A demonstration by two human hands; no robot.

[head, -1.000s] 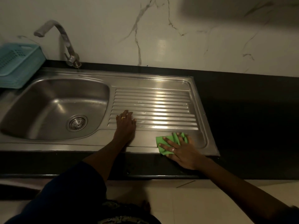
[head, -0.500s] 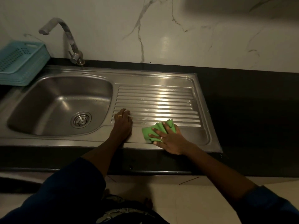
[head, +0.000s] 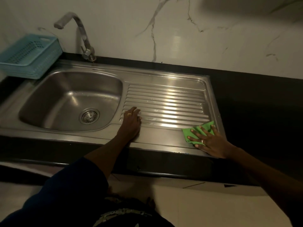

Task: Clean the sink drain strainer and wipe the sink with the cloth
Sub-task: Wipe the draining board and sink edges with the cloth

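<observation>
A steel sink [head: 164, 74] is set into a black counter, with a bowl on the left and a ribbed drainboard [head: 165, 104] on the right. The round drain strainer [head: 89, 116] sits in the bottom of the bowl. My right hand [head: 207, 140] lies flat with spread fingers on a green cloth [head: 199, 130], pressing it onto the drainboard's near right corner. My left hand [head: 131, 122] rests palm down on the drainboard's left end, beside the bowl, holding nothing.
A curved tap [head: 82, 35] stands behind the bowl against a white marble wall. A light blue plastic basket [head: 31, 56] sits at the sink's far left. Black counter [head: 255, 104] stretches to the right; pale floor lies below the front edge.
My right hand has slid the green cloth to the right along the drainboard's near edge, after moving it left half a second before. My left hand has stayed in place.
</observation>
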